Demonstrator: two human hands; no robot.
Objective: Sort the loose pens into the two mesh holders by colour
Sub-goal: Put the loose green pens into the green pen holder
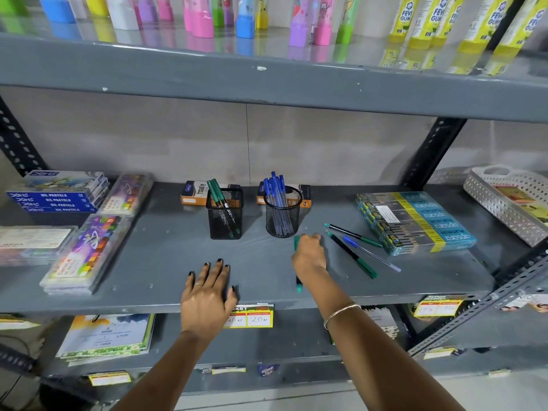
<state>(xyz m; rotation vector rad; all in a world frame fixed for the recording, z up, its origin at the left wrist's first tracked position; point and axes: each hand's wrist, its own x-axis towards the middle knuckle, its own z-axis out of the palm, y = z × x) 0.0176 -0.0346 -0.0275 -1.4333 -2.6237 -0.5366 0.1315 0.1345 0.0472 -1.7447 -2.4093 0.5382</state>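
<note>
Grey metal shelf (166, 256), seen from above and in front, bearing stationery stock and the two mesh holders; pencil packs (415, 222) at right, pastel boxes (59, 197) at left. Square mesh holder (225, 215), left of centre, containing several green-capped pens; round mesh holder (282, 213), just beside it to the right, containing a fuller cluster of blue pens; the sorting is therefore judged well advanced, each holder showing a single colour. Remaining loose on the shelf, right of the round holder: upper green pen (353, 235), lower green pen (353, 255), and one blue pen (370, 254) lying between them and crossing close to the lower one; these three are untouched. A fourth, held green pen (299, 284), lies under the right hand (308, 256); its ends show above and below the hand. Left hand (207, 295) flat on the shelf edge, fingers spread wide, holding nothing. Right hand curled palm-down over the held green pen, fingers drawn narrow around its barrel; whether the pen is lifted clear of the shelf cannot be told. Judged remaining: four pens, three green to the square holder, one blue to the round.
</note>
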